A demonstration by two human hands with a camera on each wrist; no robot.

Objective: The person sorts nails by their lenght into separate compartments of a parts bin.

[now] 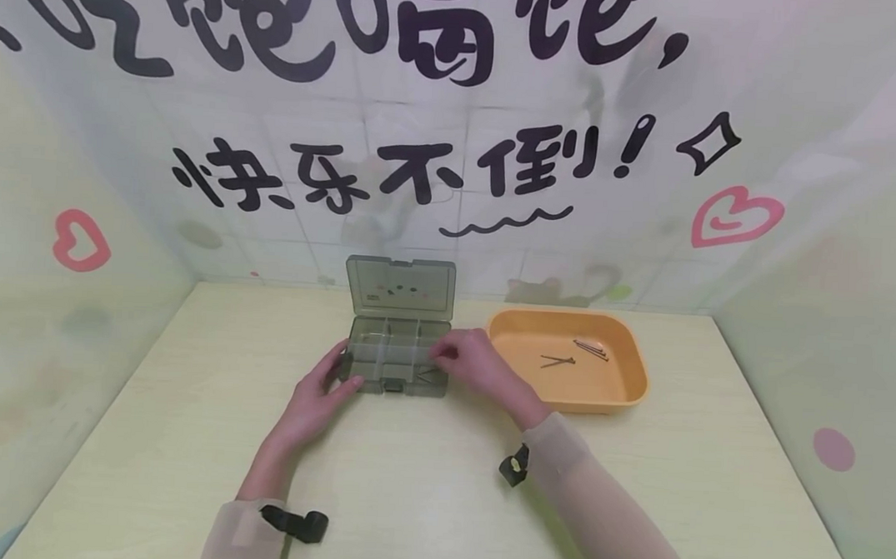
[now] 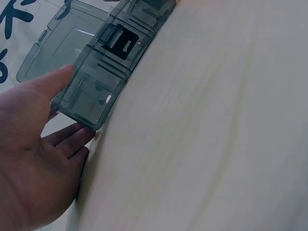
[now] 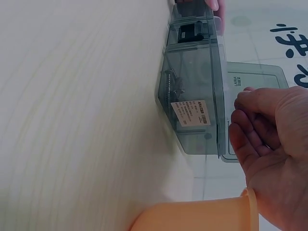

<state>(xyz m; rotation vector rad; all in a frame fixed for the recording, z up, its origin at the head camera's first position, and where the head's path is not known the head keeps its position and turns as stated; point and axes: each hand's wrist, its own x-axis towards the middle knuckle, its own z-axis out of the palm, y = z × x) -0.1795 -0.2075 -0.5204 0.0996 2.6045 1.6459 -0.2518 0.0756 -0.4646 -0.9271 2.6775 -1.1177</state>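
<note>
Lying in the smoky gray organizer box [image 1: 368,387], front-right compartment, the screws [image 3: 170,86] sit just below the nearer right hand [image 1: 471,360], fingers curled, any hold unclear; the left hand [image 1: 319,396] grips the box's left end, long axis left-to-right on the tabletop [image 1: 409,486], orange tray [image 1: 600,407] beside.

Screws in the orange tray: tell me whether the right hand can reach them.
Likely yes: the right hand is close beside the open-topped tray, and nothing visible covers the screws.
</note>
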